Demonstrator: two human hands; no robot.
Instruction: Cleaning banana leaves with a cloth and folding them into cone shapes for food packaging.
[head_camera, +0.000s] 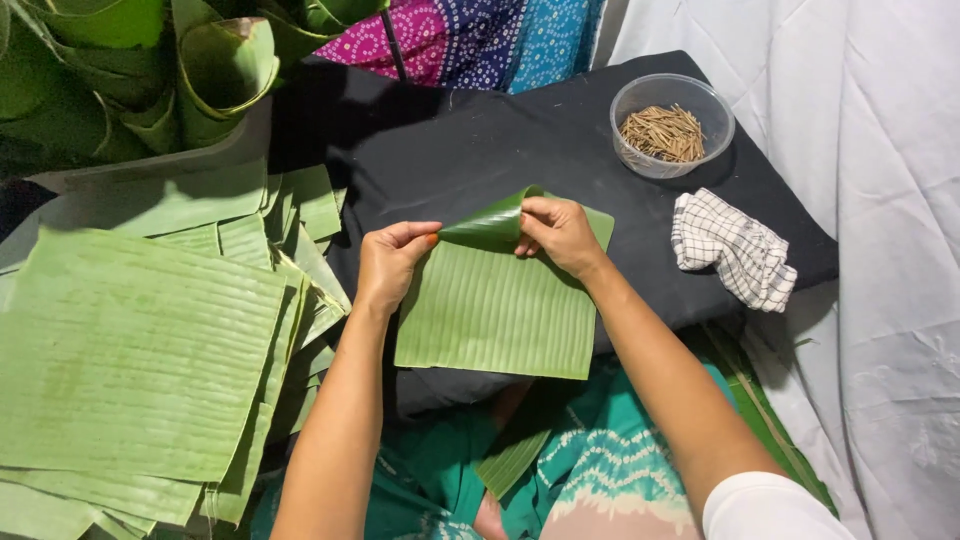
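Head view: left hand (388, 262) and right hand (556, 232) pinch banana leaf (495, 315); black cloth (480, 140) beneath.

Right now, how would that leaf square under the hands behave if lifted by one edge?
The leaf square probably droops: its top edge already curls over between the left hand and right hand. It looks thin and light. Its fine ribs suggest it may split lengthwise.

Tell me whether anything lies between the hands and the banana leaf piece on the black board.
Nothing visible does. The left hand and right hand already pinch the folded-over top edge of the banana leaf piece directly. The checked cloth and the plastic bowl of sticks sit apart to the right, clear of both hands.
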